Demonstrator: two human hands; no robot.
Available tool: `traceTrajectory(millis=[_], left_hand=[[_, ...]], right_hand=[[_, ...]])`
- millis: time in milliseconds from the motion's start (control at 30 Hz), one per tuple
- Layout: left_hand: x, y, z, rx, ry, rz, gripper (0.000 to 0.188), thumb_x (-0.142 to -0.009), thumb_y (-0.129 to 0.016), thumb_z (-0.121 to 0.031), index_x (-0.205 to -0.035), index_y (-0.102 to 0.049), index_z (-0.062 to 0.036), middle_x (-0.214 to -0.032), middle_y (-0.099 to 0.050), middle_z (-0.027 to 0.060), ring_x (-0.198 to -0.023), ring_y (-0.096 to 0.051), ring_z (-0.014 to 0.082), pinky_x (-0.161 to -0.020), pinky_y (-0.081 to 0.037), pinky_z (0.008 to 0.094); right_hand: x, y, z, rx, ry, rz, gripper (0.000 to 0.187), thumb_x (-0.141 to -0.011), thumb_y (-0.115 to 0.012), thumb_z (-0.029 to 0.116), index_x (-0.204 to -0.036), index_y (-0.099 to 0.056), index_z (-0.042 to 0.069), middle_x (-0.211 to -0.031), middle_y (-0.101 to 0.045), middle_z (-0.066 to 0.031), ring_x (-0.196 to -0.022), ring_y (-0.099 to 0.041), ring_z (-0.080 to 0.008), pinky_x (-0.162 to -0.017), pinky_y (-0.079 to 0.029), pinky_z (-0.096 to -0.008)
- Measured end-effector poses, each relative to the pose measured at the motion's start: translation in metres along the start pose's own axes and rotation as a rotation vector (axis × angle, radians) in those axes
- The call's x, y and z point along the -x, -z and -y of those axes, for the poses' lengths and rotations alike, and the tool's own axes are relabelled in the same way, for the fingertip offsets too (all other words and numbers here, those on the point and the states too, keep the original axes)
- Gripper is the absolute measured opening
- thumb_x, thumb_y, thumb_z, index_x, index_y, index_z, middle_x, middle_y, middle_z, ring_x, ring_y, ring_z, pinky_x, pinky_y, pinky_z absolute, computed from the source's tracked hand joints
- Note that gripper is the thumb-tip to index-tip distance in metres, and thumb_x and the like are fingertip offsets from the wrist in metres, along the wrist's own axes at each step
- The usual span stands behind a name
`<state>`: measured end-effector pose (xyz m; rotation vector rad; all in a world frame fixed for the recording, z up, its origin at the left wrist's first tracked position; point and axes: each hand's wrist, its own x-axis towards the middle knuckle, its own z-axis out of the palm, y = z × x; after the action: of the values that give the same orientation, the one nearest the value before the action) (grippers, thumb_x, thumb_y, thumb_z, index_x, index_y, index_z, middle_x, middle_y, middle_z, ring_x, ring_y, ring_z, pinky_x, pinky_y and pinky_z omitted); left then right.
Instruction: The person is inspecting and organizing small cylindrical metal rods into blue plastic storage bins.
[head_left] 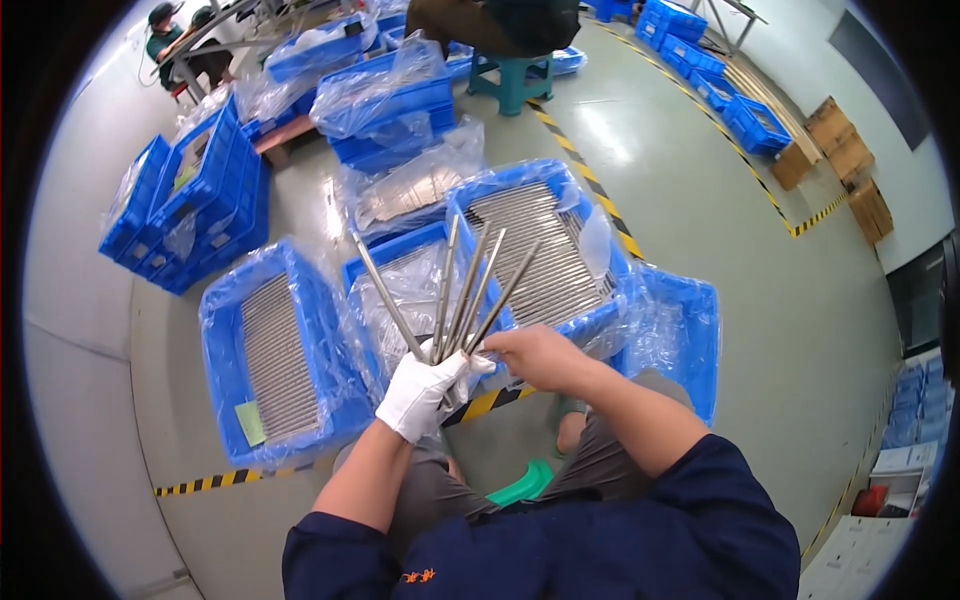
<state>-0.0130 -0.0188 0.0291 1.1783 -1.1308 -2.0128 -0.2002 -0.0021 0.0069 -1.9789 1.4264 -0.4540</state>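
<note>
My left hand [420, 393], in a white glove, is closed around the lower ends of several slim metal rods [464, 300], which fan out upward. My bare right hand [540, 358] meets it from the right, fingers pinched beside the lowest part of the rods and the glove. What that pinch holds is hidden. Just beyond the hands, a blue bin [612, 262] lined with clear plastic carries rows of similar rods [535, 240]. To the left, another lined blue bin [222, 365] also has rows of rods, with a green slip [250, 424] on them.
Between these bins stands a plastic-covered blue bin [352, 268]. At the right is another blue bin [703, 340] with plastic film. Stacked blue crates [215, 205] stand at the far left. Someone sits beyond, near a teal stool [511, 82]. Black-and-yellow tape [590, 190] marks the floor.
</note>
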Motion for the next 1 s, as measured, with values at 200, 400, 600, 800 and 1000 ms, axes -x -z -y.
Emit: traceTrajectory(millis=[200, 400, 600, 800, 1000], left_hand=[[0.004, 0.006, -0.002, -0.014, 0.038, 0.029, 0.017, -0.081, -0.056, -0.018, -0.077, -0.060, -0.0018, -0.061, -0.057, 0.0041, -0.045, -0.043, 0.0054, -0.041, -0.032, 0.0190], [0.008, 0.003, 0.004, -0.087, 0.005, -0.054, 0.019, -0.080, -0.056, -0.018, -0.088, -0.058, -0.0008, -0.067, -0.061, 0.0060, -0.046, -0.041, 0.0041, -0.043, -0.031, 0.0180], [0.010, -0.008, -0.001, -0.120, 0.049, -0.084, 0.024, -0.080, -0.055, -0.016, -0.097, -0.056, 0.0001, -0.071, -0.062, 0.0055, -0.047, -0.042, 0.0040, -0.044, -0.033, 0.0176], [0.003, 0.004, -0.002, -0.075, 0.085, -0.081, 0.020, -0.082, -0.053, -0.021, -0.091, -0.059, -0.0032, -0.066, -0.061, 0.0046, -0.042, -0.038, 0.0033, -0.039, -0.030, 0.0178], [0.005, 0.023, -0.003, -0.172, 0.081, 0.064, 0.025, -0.082, -0.054, -0.023, -0.096, -0.060, -0.0038, -0.064, -0.061, 0.0043, -0.044, -0.040, 0.0036, -0.040, -0.030, 0.0178]], right_hand=[[-0.003, 0.045, -0.010, -1.097, -0.167, -0.385, 0.028, -0.086, -0.042, 0.009, -0.112, -0.048, 0.000, -0.093, -0.059, -0.0105, -0.085, -0.058, -0.0166, -0.074, -0.047, -0.0278], [0.000, 0.056, 0.008, -1.274, 0.010, -0.366, 0.031, -0.089, -0.041, 0.009, -0.119, -0.043, -0.002, -0.108, -0.053, -0.0118, -0.099, -0.054, -0.0197, -0.084, -0.043, -0.0280], [0.003, 0.034, 0.015, -0.435, 0.145, -0.710, 0.029, -0.087, -0.042, 0.002, -0.115, -0.046, -0.004, -0.107, -0.054, -0.0122, -0.098, -0.056, -0.0194, -0.084, -0.043, -0.0265], [0.008, 0.056, 0.007, -0.686, 0.073, -0.405, 0.034, -0.083, -0.045, -0.004, -0.117, -0.046, -0.002, -0.109, -0.054, -0.0106, -0.096, -0.056, -0.0168, -0.083, -0.042, -0.0246], [0.024, 0.098, -0.016, -0.918, 0.009, -0.313, 0.035, -0.073, -0.050, -0.006, -0.107, -0.052, -0.003, -0.099, -0.057, -0.0121, -0.090, -0.057, -0.0189, -0.082, -0.046, -0.0312]])
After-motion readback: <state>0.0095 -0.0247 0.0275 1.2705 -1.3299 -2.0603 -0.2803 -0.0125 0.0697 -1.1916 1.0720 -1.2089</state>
